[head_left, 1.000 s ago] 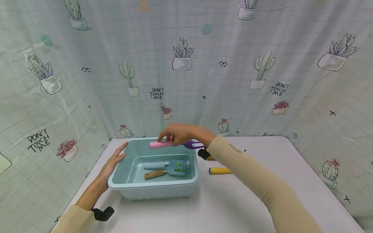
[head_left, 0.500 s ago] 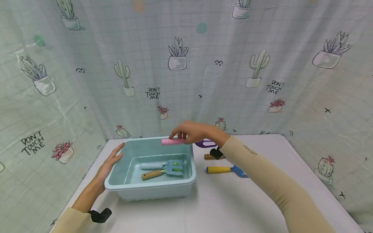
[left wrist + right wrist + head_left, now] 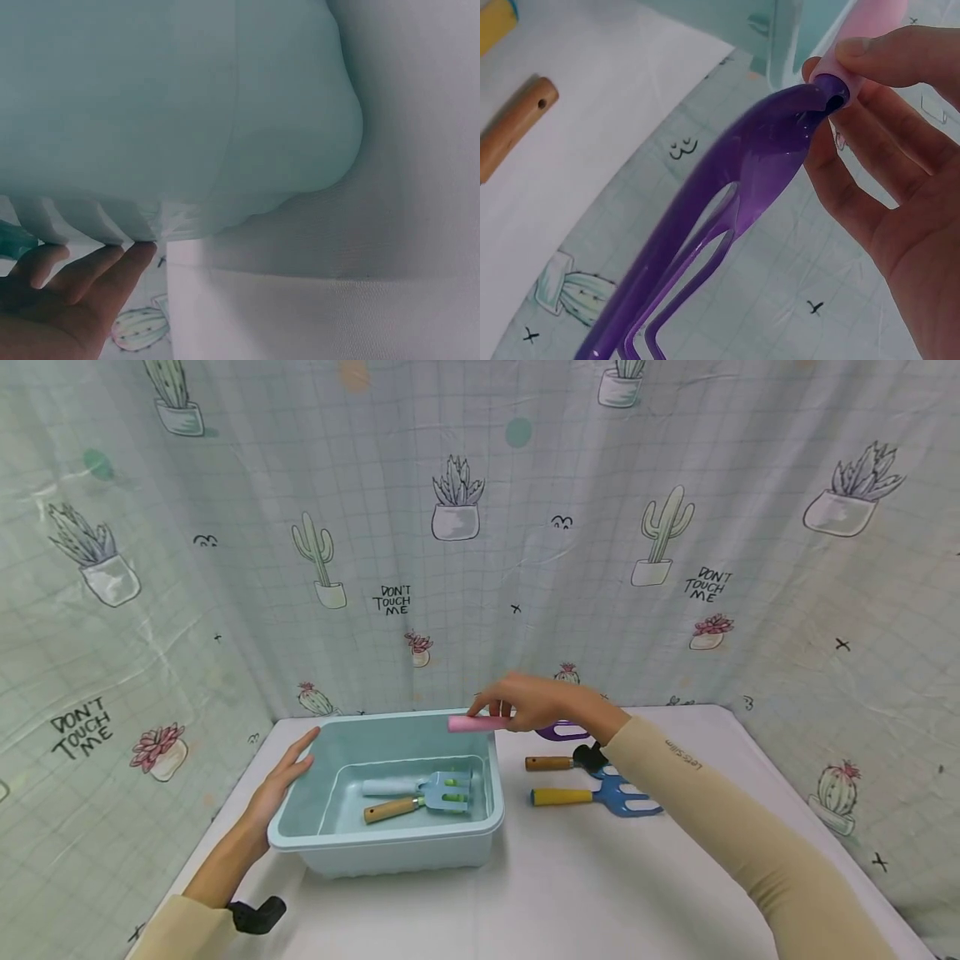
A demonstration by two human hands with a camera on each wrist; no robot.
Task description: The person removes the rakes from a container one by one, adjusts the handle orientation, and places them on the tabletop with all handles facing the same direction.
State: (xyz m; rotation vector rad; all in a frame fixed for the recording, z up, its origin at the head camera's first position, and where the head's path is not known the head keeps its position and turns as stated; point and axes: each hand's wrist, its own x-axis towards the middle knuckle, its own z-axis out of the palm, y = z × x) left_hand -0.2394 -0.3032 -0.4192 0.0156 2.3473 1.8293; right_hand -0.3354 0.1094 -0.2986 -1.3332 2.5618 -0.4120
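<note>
My right hand [image 3: 532,697] pinches the pink handle [image 3: 472,724] of a hand fork [image 3: 757,157] between thumb and fingertips. Its purple slotted head points away to the right, partly behind the wrist in the head view. The handle's end overlaps the back right rim of a pale blue plastic basin [image 3: 390,842]. Against the basin's left side lies my left hand [image 3: 273,793]; in the left wrist view, its extended fingertips touch the ribbed outer wall. Inside the basin, a light blue hand fork [image 3: 450,787] overlaps a wooden-handled tool [image 3: 390,810], whose green head is mostly hidden.
Right of the basin, a yellow-handled blue hand fork [image 3: 562,797] lies on the white table [image 3: 555,893]. Behind it is a wooden-handled tool [image 3: 547,763] with a blue head, partly covered by the right wrist's camera. A cactus-print curtain [image 3: 517,560] encloses the back and sides.
My right hand has carried the purple fork rightward, from over the basin to its back right rim. More of the tools on the table shows. The left hand stays at the basin's side.
</note>
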